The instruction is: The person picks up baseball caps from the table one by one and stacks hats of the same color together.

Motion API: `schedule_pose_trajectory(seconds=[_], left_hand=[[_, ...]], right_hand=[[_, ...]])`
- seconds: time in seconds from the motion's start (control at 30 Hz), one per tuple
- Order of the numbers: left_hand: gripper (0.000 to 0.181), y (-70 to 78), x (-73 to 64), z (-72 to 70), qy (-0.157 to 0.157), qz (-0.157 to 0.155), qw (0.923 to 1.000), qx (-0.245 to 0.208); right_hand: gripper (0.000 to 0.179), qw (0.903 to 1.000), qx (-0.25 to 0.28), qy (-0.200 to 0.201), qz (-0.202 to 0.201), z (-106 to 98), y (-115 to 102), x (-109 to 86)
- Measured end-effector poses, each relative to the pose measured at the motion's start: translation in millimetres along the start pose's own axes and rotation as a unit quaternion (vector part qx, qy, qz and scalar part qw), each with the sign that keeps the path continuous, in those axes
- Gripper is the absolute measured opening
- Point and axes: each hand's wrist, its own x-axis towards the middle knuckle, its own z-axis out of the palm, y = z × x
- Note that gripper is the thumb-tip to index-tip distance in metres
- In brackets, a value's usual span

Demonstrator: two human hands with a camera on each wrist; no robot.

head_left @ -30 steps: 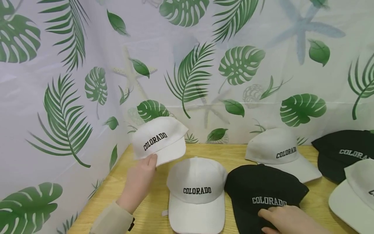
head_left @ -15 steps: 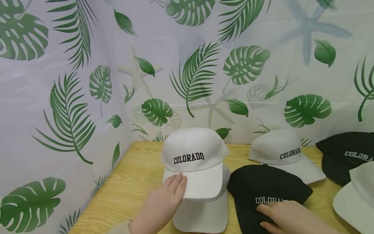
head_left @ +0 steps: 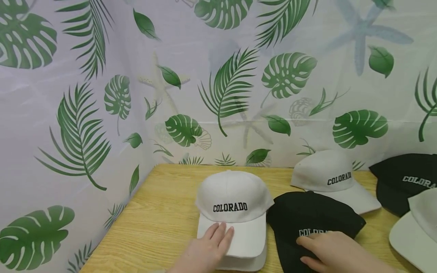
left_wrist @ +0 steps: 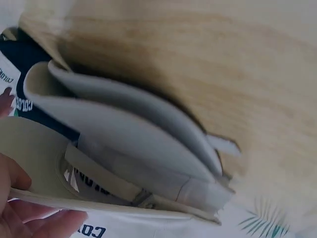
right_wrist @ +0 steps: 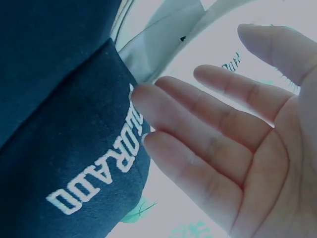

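A white cap lettered COLORADO (head_left: 233, 193) sits over another white cap (head_left: 250, 263), whose brim shows just below. My left hand (head_left: 208, 250) pinches the upper cap's brim, with fingers on top. In the left wrist view the thumb lies on the brim's opposite side from the fingers of the left hand (left_wrist: 25, 208). Right of the stack is a black COLORADO cap (head_left: 314, 210). Over its front, my right hand (head_left: 336, 248) hovers with extended fingers. The right wrist view shows these fingers (right_wrist: 198, 163) spread and holding nothing, close to the black cap's lettering (right_wrist: 94, 181).
Farther back on the wooden table (head_left: 146, 223) rests another white cap (head_left: 327, 174). A second black cap (head_left: 406, 182) and a pale cap (head_left: 416, 231) stand at the right edge. A leaf-patterned sheet (head_left: 191, 49) hangs behind and along the left side.
My left hand has carried the tilted white cap from the back left to the right, then lowered it over the front white cap. The right hand stays near the black cap.
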Motion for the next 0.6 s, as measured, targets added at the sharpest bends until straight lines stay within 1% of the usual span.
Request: schedule_pose_trajectory(seconds=[0.03,0.07,0.13,0.17,0.2,0.27,0.37,0.43,0.47,0.53,0.6], left_hand=[[0.043,1.5,-0.3,0.1,-0.036,-0.003,0.9992,-0.015],[0.047,3.0,-0.5,0.1,-0.074,-0.010,0.9966,-0.034],[0.058,6.1,-1.2,1.2,-0.141,-0.025,0.9871,-0.071],[0.062,7.3,-1.8,3.2,-0.160,-0.026,0.9835,-0.081],[0.067,8.0,-2.7,5.9,-0.169,-0.025,0.9813,-0.088],[0.071,9.3,-4.7,10.7,-0.175,-0.017,0.9801,-0.091],[0.070,9.4,-7.1,17.4,-0.153,0.007,0.9851,-0.079],[0.070,9.1,-7.6,19.1,-0.145,0.016,0.9867,-0.071],[0.072,8.9,-7.6,19.6,-0.145,0.018,0.9868,-0.068],[0.070,8.9,-7.6,20.0,-0.141,0.022,0.9881,-0.057],[0.070,9.4,-7.3,19.5,-0.152,0.023,0.9867,-0.053]], right_hand=[[0.018,1.0000,0.002,-0.002,0.002,0,-1,0.9],[0.019,1.0000,0.001,-0.003,0.005,-1,-2,2.1],[0.020,1.0000,-0.002,-0.005,0.008,-3,-5,4.6],[0.021,1.0000,-0.004,-0.003,0.007,-4,-6,5.7],[0.021,1.0000,-0.009,0.004,0.001,-6,-7,6.9],[0.020,0.9998,-0.013,0.012,-0.005,-9,-10,10.3],[0.016,0.9994,-0.011,0.027,-0.020,-14,-15,15.7],[0.015,0.9991,-0.009,0.030,-0.027,-17,-17,21.5],[0.014,0.9988,-0.009,0.034,-0.034,-19,-18,24.6],[0.013,0.9978,-0.016,0.042,-0.049,-23,-20,31.9],[0.012,0.9973,-0.022,0.044,-0.055,-28,-23,39.5]])
